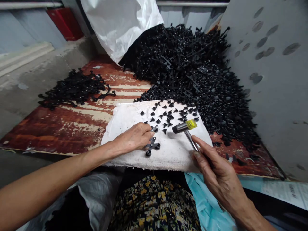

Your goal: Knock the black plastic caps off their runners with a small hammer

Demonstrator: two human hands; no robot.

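My left hand point(136, 136) is closed, its fingertips pinching one arm of a black bracket point(152, 145) that lies on a white padded board point(173, 154). Round black feet show at the ends of the bracket's arms. In my right hand point(214, 166) is a small mallet point(184, 126) with a metal handle, one black face and one yellow face. The mallet head hangs above the board, to the right of the bracket and apart from it. Several small black stemmed caps point(168, 115) are scattered over the far half of the board.
A large heap of black parts point(192, 64) spills from a white sack point(125, 25) behind the board. To the left, a smaller pile of black pieces point(77, 86) lies on the worn red tabletop point(60, 125). A spotted grey panel point(271, 80) stands along the right side.
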